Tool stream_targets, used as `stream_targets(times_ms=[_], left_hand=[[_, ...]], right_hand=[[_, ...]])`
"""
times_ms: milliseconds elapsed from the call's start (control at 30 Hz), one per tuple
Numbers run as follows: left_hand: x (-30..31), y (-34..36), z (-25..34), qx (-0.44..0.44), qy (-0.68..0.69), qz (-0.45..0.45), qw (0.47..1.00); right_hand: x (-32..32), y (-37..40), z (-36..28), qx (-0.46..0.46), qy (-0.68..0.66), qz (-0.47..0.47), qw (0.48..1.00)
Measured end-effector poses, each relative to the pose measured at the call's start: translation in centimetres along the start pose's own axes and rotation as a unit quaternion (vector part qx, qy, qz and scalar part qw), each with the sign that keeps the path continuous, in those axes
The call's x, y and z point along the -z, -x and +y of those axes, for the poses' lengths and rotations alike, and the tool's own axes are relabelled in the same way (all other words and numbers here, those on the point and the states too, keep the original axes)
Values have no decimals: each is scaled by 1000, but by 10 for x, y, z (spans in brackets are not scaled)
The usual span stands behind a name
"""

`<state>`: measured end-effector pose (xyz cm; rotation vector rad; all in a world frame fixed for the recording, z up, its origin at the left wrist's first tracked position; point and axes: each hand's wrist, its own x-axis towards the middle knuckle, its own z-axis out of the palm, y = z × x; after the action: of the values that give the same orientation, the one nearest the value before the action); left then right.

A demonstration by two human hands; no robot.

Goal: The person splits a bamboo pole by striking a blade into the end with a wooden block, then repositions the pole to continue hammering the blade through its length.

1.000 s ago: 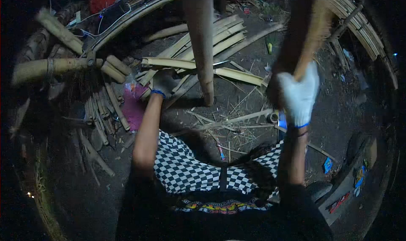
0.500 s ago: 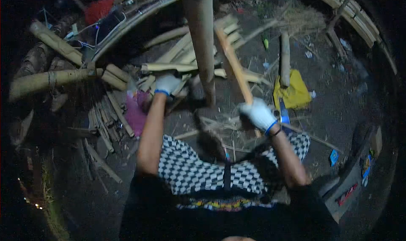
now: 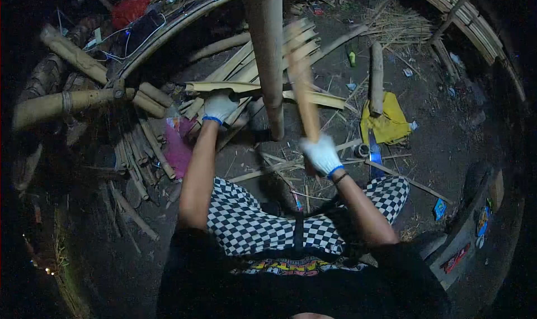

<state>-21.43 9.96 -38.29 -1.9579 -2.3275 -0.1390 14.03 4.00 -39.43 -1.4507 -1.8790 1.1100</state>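
My left hand (image 3: 220, 106), in a white glove with a blue cuff, is closed at the left part of a split bamboo piece (image 3: 321, 99). That piece lies crosswise and passes behind an upright bamboo pole (image 3: 264, 50). A dark patch shows at my fingertips; I cannot make out what it is. To the right of the pole, my right hand (image 3: 323, 154), gloved the same way, grips the lower end of a pale wooden stick (image 3: 306, 103). The stick points up and away from me, its upper end smeared by motion.
More split bamboo (image 3: 238, 61) lies behind the pole. A yellow bag (image 3: 391, 120) and a blade (image 3: 375, 158) are on the ground at right. Left are a pink bag (image 3: 178, 148), short bamboo sticks (image 3: 131, 156) and thick bamboo poles (image 3: 67, 107).
My right hand has moved left and slightly down with the stick, which now stands more upright and closer to the pole. My left hand stays almost in place.
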Motion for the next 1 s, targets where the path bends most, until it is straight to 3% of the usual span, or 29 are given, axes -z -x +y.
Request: stream_targets(times_ms=[33, 67, 100, 167, 233, 300, 367, 400, 467, 533, 567, 600, 633, 667, 700, 767, 800, 833, 900, 933, 1000], left_hand=[[8, -6, 2, -11, -4, 0, 1000], [11, 0, 2, -27, -8, 8, 1000], [8, 1, -1, -89, -74, 188, 975], [9, 11, -3, 3, 49, 9, 999], [-4, -1, -12, -21, 28, 62, 997], [-2, 4, -10, -14, -3, 110, 994], [-9, 3, -14, -15, -7, 108, 994], [-13, -2, -14, -22, -12, 111, 994], [9, 3, 4, -11, -48, 71, 996], [15, 4, 12, -11, -26, 75, 997], [16, 5, 12, -9, -6, 75, 997], [16, 4, 9, -20, 10, 62, 998], [17, 4, 8, -33, 26, 50, 998], [24, 3, 12, -5, 15, 9, 1000], [-1, -10, -4, 6, -2, -35, 999], [12, 1, 1, -20, -77, 46, 996], [-23, -3, -19, -61, 30, 132, 989], [27, 8, 9, 15, -10, -77, 997], [13, 4, 2, -19, 0, 8, 1000], [2, 0, -3, -16, 0, 11, 1000], [-21, 1, -12, -74, -65, 209, 973]], right_hand=[[1, 12, 13, -57, -74, -128, 987], [2, 18, 8, -72, -34, -136, 987], [11, 20, 0, -44, -68, -118, 990], [44, 19, -23, -84, -149, -143, 975], [89, 30, -90, -73, -196, -62, 976], [133, 37, -130, 72, -10, 111, 991], [158, 27, -123, 192, -211, 261, 922], [159, 24, -120, 190, -209, 259, 924], [152, 12, -104, 324, 47, 385, 863], [130, -9, -74, 427, 298, 473, 711], [54, -50, 0, 348, 2, 398, 849], [38, -4, -46, 327, 191, 452, 807], [4, 0, -13, 116, -21, 124, 985], [-10, 2, 21, -83, -45, -107, 990], [-13, 15, 22, -87, -76, -102, 988], [-6, 18, 25, -97, -111, -115, 982], [7, 20, 12, -102, -142, -118, 978], [30, 25, -13, -111, -171, -119, 972], [81, 39, -81, -79, -125, -86, 985], [96, 42, -100, -21, -106, 0, 994], [122, 43, -120, 74, -89, 148, 982]])
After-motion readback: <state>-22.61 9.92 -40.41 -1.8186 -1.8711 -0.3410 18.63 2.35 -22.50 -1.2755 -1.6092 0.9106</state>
